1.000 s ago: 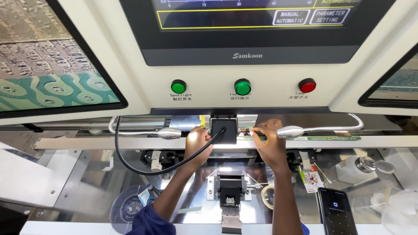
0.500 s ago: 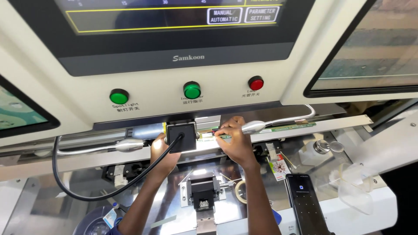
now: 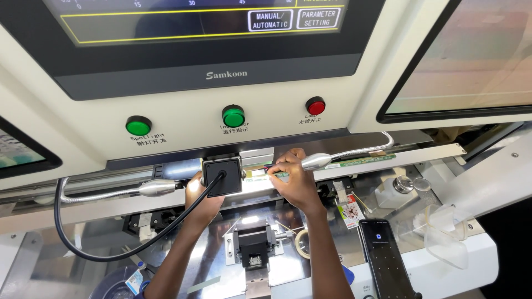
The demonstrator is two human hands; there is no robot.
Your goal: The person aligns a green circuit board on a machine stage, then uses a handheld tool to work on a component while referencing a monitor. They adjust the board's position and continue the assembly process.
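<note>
Both of my hands reach up under the cream machine panel to a lit slot. My right hand (image 3: 295, 185) pinches the end of a thin green circuit strip (image 3: 363, 161) that runs off to the right along the rail. The bright head of a gooseneck lamp (image 3: 317, 161) sits just above its knuckles. My left hand (image 3: 200, 200) is raised behind a small black square box (image 3: 222, 176) with a thick black cable (image 3: 83, 252). Its fingers are hidden by the box. Below the hands stands a small black fixture (image 3: 254, 243) on a shiny metal plate.
The panel carries two green round buttons (image 3: 233, 116) and a red one (image 3: 316, 106) under a dark screen. A second gooseneck lamp (image 3: 157, 188) is at left. A dark phone (image 3: 386, 257), a tape roll (image 3: 302, 243), a metal-capped bottle (image 3: 403, 185) and a clear plastic cup (image 3: 443, 232) lie at right.
The view has drifted right and moved closer to the panel. Both hands stay at the same spot at the slot, the right still pinched at the strip's end.
</note>
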